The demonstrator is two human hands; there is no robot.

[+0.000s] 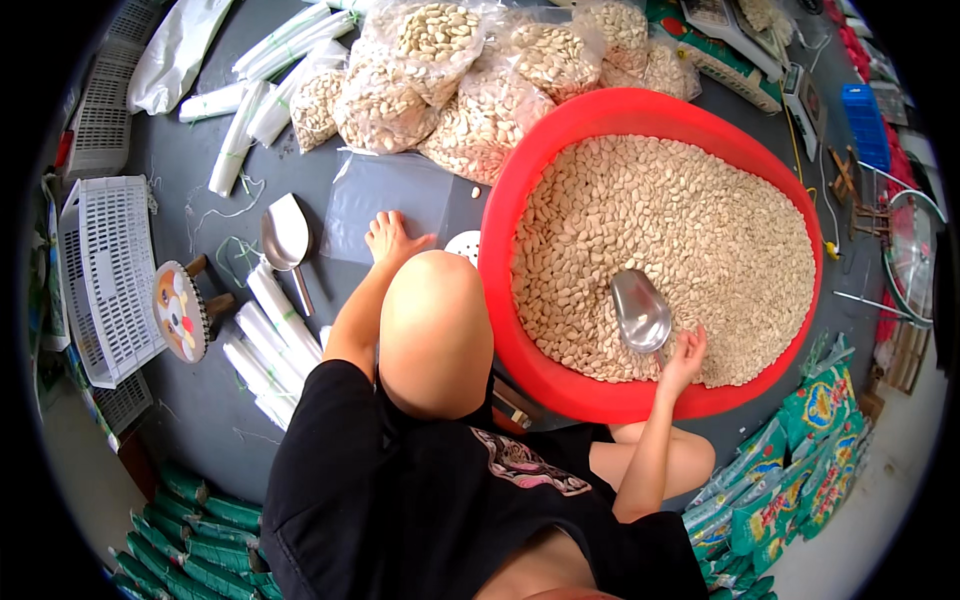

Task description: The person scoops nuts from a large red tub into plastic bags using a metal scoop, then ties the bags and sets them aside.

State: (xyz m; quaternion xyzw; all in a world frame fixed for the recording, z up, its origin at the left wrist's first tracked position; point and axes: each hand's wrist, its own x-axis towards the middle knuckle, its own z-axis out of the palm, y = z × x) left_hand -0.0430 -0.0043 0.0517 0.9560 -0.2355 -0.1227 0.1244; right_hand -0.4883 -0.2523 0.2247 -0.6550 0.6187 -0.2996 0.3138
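A large red plastic tub [506, 300] full of pale flat seeds [675, 217], which look like pumpkin seeds, stands before me on the right. A metal scoop [643, 315] lies on the seeds, its handle towards me. My right hand [685, 358] is just right of that handle, fingers partly curled; no hold on the scoop is plain. My left hand [391, 238] rests with spread fingers on the lower edge of a flat clear plastic bag [390, 191] on the grey floor. A second metal scoop [286, 232] lies left of this bag.
Filled clear bags of seeds [487, 112] are heaped beyond the tub. Rolled clear bags [274, 341] lie at the left, near a small round stool [180, 311] and white plastic baskets [112, 277]. Green printed packets [795, 465] are piled at lower right. Scales [804, 109] stand at upper right.
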